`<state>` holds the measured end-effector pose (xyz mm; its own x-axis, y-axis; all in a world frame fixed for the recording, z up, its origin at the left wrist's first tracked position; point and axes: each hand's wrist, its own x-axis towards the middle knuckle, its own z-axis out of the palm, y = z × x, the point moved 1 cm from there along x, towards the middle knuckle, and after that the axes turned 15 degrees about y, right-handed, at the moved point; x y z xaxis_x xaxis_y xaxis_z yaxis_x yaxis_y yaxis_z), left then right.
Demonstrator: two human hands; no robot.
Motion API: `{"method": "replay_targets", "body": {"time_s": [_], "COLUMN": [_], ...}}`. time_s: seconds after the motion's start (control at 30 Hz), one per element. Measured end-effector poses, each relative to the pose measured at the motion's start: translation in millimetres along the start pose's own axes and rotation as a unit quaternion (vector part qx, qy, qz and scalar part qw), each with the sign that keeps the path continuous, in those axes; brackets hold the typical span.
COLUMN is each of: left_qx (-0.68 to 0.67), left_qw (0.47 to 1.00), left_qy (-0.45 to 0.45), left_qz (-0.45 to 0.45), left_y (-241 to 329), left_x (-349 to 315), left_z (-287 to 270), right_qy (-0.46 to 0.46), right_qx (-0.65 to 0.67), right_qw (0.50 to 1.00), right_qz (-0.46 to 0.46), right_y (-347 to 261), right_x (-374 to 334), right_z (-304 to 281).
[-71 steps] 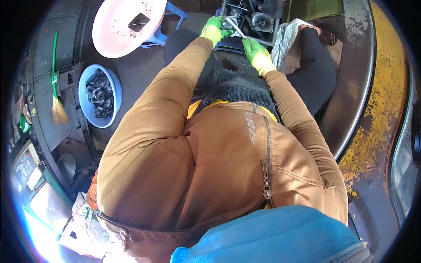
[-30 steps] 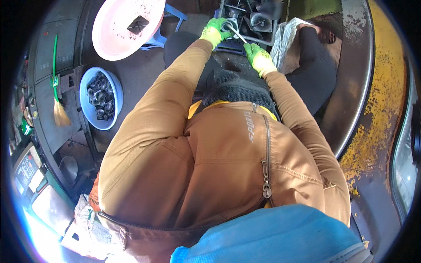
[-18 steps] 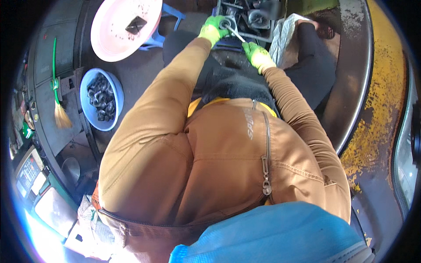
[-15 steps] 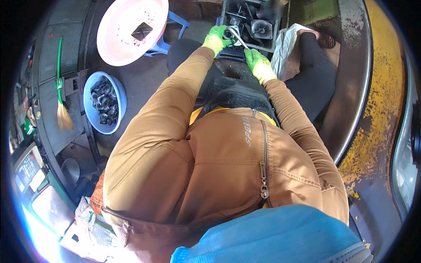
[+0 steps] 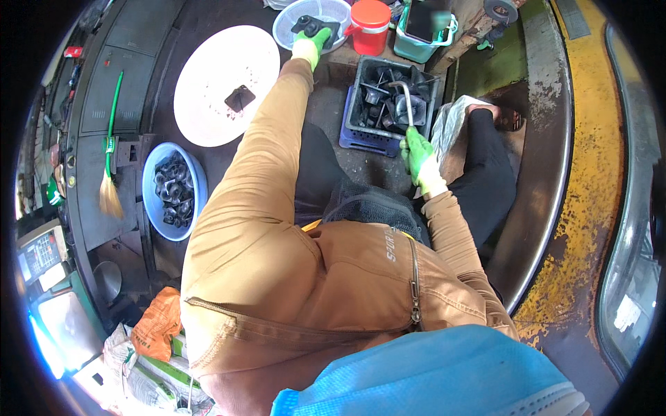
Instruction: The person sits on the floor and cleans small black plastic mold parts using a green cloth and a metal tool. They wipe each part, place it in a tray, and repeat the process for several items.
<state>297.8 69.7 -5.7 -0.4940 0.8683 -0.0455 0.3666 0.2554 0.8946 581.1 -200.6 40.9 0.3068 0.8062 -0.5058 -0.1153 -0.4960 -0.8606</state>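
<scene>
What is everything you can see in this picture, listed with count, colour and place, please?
pink basin: one, upper left, a dark flat piece in it
blue bowl: one, left, full of dark metal parts
mesh basket: one, white, top centre
dark part: one, in the mesh basket
red container: one, top
teal basket: one, top right
crate: one, blue-black, holds dark metal parts
hook tool: one, metal, over the crate
broom: one, green handle, far left
left hand: green glove, on the dark part
right hand: green glove, gripping the hook tool

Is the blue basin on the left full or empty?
Partly full: the blue basin holds a heap of dark metal parts, with bare blue wall showing around them.
</scene>
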Motion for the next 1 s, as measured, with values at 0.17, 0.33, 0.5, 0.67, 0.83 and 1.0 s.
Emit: {"method": "replay_targets", "body": {"time_s": [0.17,0.33,0.5,0.67,0.83,1.0], "left_qx": [-0.03,-0.295,-0.511,-0.526,-0.551,-0.553], "left_qw": [0.983,0.785,0.694,0.683,0.585,0.573], "left_qy": [-0.175,-0.525,-0.392,-0.435,-0.528,-0.53], "left_qz": [0.038,-0.145,-0.322,-0.26,-0.275,-0.291], "left_y": [52,89,116,128,123,96], "left_x": [-42,-227,-281,-244,-233,-219], "left_z": [-1,-28,-25,-51,-61,-79], "right_qy": [0.039,0.07,0.023,0.437,0.774,0.763], "right_qx": [0.007,-0.217,-0.291,-0.289,-0.273,0.011], "right_qw": [0.997,0.887,0.822,0.601,0.089,0.303], "right_qz": [-0.066,-0.403,-0.488,-0.603,-0.564,-0.571], "right_y": [-1,-26,-94,-168,-188,-196], "right_x": [-2,-25,-101,-260,-390,-382], "right_z": [7,2,-44,-154,-211,-230]}}
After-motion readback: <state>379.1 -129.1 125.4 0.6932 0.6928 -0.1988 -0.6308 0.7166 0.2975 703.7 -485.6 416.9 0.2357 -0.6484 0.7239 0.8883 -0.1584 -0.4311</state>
